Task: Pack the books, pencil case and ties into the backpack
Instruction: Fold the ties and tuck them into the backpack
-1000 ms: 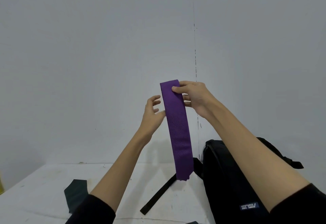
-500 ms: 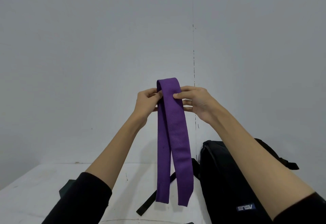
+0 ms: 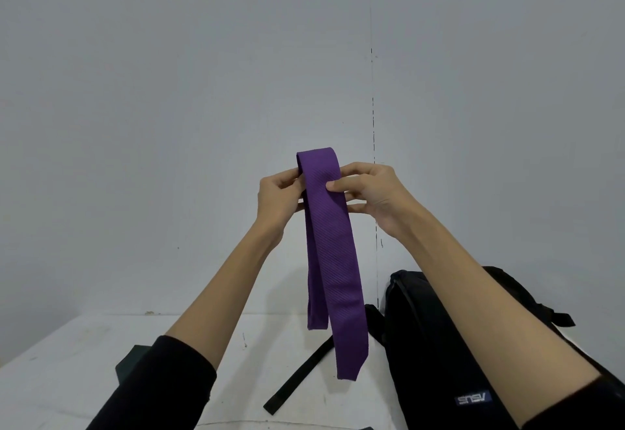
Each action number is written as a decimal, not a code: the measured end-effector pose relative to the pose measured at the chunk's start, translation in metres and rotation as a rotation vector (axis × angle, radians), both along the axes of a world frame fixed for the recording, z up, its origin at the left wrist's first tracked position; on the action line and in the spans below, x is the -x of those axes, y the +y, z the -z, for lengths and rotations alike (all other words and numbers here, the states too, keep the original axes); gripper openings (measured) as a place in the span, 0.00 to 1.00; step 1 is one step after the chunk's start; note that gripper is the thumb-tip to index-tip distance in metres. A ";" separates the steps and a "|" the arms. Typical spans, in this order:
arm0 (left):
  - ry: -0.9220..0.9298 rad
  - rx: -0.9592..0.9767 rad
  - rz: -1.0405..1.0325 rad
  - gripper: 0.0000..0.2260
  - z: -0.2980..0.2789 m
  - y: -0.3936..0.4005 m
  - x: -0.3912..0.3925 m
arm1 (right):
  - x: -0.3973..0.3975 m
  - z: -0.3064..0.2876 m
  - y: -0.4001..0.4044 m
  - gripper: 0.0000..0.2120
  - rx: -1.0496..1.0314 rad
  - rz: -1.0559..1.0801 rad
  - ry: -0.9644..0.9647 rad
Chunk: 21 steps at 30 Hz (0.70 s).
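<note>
Count: one purple ribbed fabric tie [image 3: 333,260], centre frame, folded over at top, two layers hanging down, longer pointed end lower. One dark green flat item [image 3: 130,360], lower left on the white tabletop [image 3: 67,372], mostly hidden behind left sleeve; type unclear. One black fabric backpack [image 3: 429,338], lower right, standing on the table, one black strap [image 3: 297,377] trailing toward bottom centre. Backpack contents not visible. Left hand [image 3: 277,197] pinching tie's left edge near the fold. Right hand [image 3: 375,192] pinching right edge, thumb on front face. Tie held in air above table, left of backpack, not touching it.
</note>
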<state>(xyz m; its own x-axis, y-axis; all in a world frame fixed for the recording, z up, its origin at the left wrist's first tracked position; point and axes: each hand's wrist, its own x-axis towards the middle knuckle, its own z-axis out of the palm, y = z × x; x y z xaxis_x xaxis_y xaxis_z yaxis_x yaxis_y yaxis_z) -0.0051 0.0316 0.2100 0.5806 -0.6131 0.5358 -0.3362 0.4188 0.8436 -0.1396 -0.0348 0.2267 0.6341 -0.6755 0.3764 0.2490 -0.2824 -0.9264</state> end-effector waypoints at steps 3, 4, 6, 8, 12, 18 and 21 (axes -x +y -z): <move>0.023 -0.010 0.053 0.07 0.002 0.002 0.003 | -0.002 0.003 0.001 0.06 0.002 0.011 -0.008; 0.033 -0.018 0.065 0.07 0.003 0.002 0.004 | -0.003 0.005 0.001 0.06 0.002 0.012 -0.011; 0.045 -0.043 0.081 0.08 0.004 0.002 0.004 | -0.005 0.006 0.000 0.06 -0.006 0.016 -0.021; 0.046 -0.069 0.098 0.08 0.006 0.002 0.005 | -0.005 0.007 0.000 0.07 -0.006 0.033 -0.027; 0.064 -0.085 0.146 0.08 0.009 0.004 0.006 | -0.006 0.007 -0.001 0.07 0.030 0.098 -0.003; 0.055 -0.095 0.194 0.07 0.008 0.007 0.006 | -0.006 0.007 -0.004 0.09 0.015 0.102 0.008; 0.048 -0.092 0.202 0.07 0.008 0.008 0.006 | -0.006 0.007 -0.003 0.08 -0.001 0.085 0.001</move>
<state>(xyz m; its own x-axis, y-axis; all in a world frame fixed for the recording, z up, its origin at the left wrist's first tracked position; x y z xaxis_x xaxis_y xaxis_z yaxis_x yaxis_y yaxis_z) -0.0111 0.0392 0.2017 0.4647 -0.7647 0.4464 -0.2116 0.3937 0.8946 -0.1339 -0.0381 0.2199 0.5750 -0.7269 0.3755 0.2235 -0.3019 -0.9268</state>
